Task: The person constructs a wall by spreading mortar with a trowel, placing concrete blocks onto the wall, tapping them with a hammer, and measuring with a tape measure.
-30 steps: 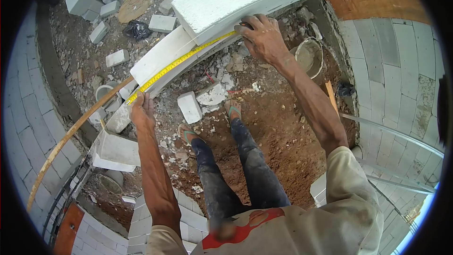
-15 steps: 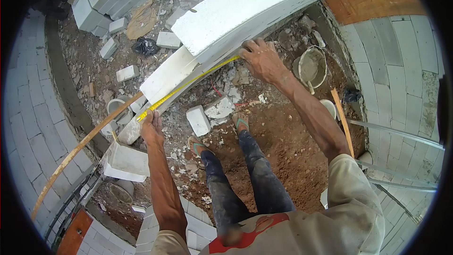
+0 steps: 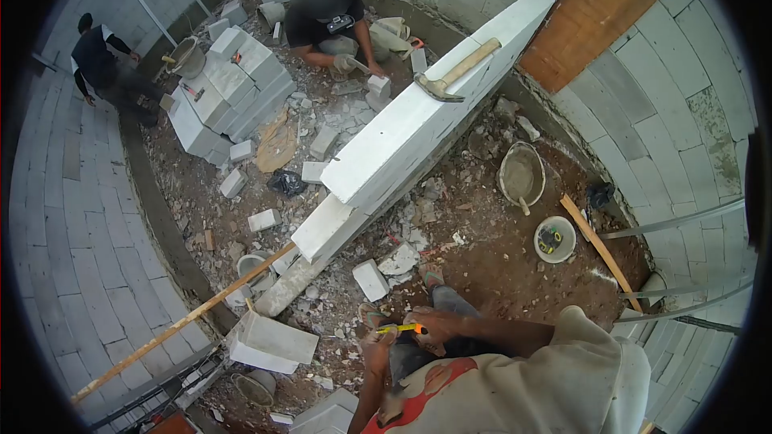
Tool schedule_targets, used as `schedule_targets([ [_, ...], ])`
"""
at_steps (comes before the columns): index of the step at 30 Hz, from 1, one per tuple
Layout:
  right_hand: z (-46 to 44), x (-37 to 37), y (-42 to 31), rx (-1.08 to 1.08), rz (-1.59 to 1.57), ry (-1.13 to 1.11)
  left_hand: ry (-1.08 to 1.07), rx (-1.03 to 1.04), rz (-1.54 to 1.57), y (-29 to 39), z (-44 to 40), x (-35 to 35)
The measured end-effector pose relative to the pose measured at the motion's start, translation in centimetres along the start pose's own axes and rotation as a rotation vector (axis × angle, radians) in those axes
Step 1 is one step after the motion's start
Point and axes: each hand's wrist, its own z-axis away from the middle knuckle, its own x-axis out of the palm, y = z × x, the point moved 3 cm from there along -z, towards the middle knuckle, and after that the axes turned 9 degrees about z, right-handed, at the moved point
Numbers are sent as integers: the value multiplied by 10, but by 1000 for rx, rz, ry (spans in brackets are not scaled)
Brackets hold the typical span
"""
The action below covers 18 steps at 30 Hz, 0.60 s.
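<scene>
Close to my body, both hands are together at a yellow tape measure [image 3: 400, 328] with only a short length of blade showing. My right hand [image 3: 437, 325] grips its orange-ended case, and my left hand [image 3: 375, 349] pinches the blade's other end. Beyond them, a low wall of white blocks [image 3: 386, 149] runs diagonally, its lower course [image 3: 322, 227] stepping out at the near end. A hammer [image 3: 462, 71] with a wooden handle lies on top of the wall.
A co-worker [image 3: 330, 24] crouches behind the wall near a small block; another person [image 3: 104, 60] stands far left. Stacked blocks [image 3: 233, 84] and rubble lie there. To the right are a mortar bucket [image 3: 521, 177], a white bucket [image 3: 555, 239] and a wooden plank [image 3: 599, 249]. A long pole [image 3: 185, 321] slants left.
The tape measure was stretched along the wall's lower course between my spread hands. Its blade is now mostly drawn in, and both hands have come back near my body. My view has tilted up.
</scene>
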Motion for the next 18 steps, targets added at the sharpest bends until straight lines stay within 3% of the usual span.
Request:
schedule_targets([
  [4,-17,-10,-5,24,-35,140,13,-65,64,-16,-1,7],
  [5,-16,-50,-20,194,-135,62,30,-93,158,-4,8,17],
  [6,-14,-81,-25,365,-237,-21,34,-88,166,1,8,20],
  [8,-20,-99,15,570,-593,134,30,30,4,8,16,13],
  [9,-33,-116,38,529,-732,97,43,44,71,9,23,9],
  [10,-24,-165,15,638,-1004,203,54,42,81,6,29,-3],
  [11,-22,-212,0,673,-1040,286,87,73,-154,3,35,-20],
  [12,-34,-235,25,495,-1164,343,119,101,-389,-3,40,-39],
  [13,-38,-269,27,384,-1155,446,149,104,-597,-13,44,-61],
  [16,-51,-380,0,305,-583,570,243,29,-681,-106,41,-157],
  [18,-68,-440,-17,310,-306,533,48,336,-1086,-113,70,-159],
])
